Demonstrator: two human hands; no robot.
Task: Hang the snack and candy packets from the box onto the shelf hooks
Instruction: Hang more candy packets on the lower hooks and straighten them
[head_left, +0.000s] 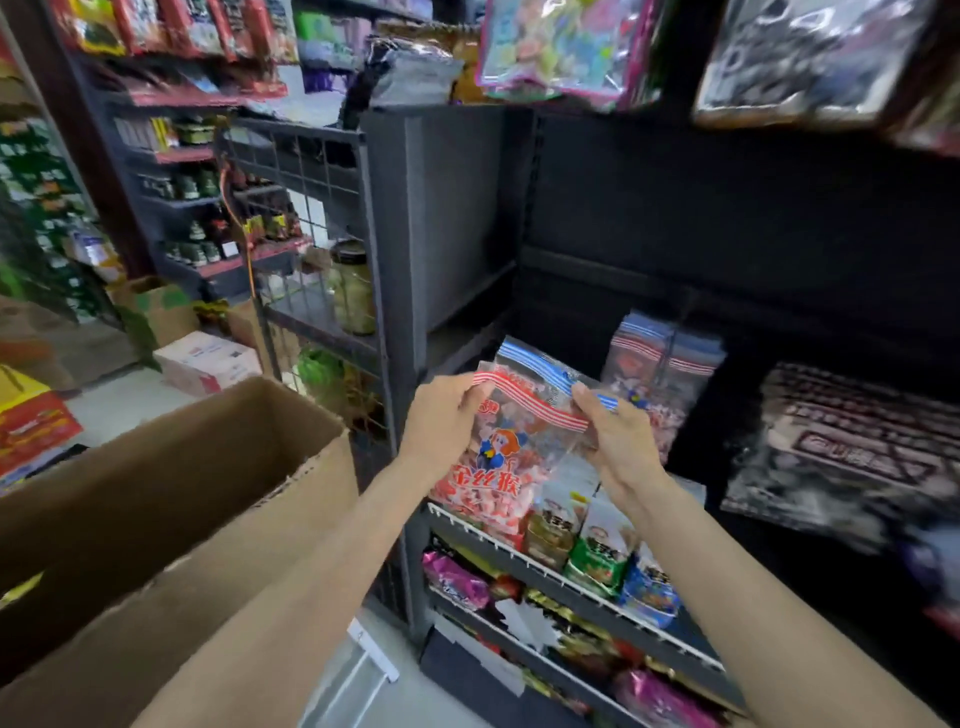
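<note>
dark shelf (519, 552), snack packets (597, 551) standing on it

Left hand (441, 415) and right hand (618, 441) raised, fingers curled, pinching.

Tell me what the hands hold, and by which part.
Both hold candy packets by the striped top edge: the left hand at its left corner, the right hand at its right.

Location: small grocery shop. Dark shelving (441, 218) holds hanging snack packets (665, 358), bottles (195, 182), and stock cartons (208, 361).
</note>
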